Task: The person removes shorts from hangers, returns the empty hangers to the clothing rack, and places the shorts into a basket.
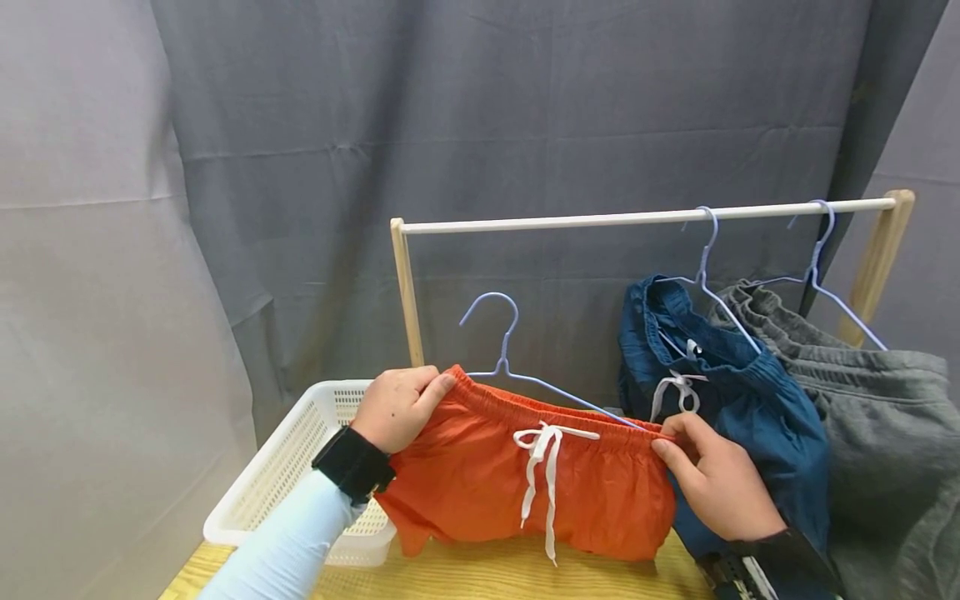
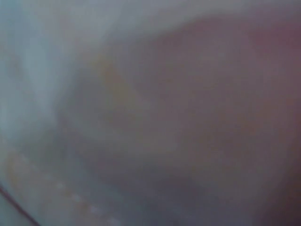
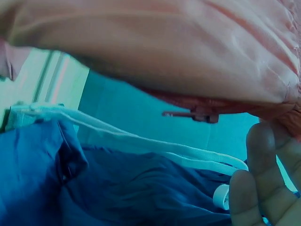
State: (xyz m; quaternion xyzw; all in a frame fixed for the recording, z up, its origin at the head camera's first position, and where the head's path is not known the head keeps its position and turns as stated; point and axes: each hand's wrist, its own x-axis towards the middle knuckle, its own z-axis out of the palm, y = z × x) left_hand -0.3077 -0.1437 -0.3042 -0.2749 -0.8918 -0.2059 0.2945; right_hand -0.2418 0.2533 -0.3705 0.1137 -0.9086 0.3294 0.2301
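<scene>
Over the worktop, orange drawstring shorts hang spread between the left grip and the right grip, partly in front of the white basket and beside the blue drawstring shorts.

Grip state: the left pinches the left end of the waistband, thumb to the front; the right pinches the opposite end between thumb and fingers. Whether it also catches the tip of the lavender hanger, I cannot tell. The hanger's right arm slopes down into the waistband opening; its left end is hidden from me. The left wrist view is too blurred to confirm contact.

Handling: I judge the garment light, soft and limp. Its thin cloth looks smooth and may slide. The gathered waistband appears elastic and thicker, so I rate its two ends the best holding points, under even, moderate tension. Excess pull could stretch it; slack could let the hanger slip out. Do not lift by the white drawstring, since its bow could come undone. I treat the slim hanger as bendable.
</scene>
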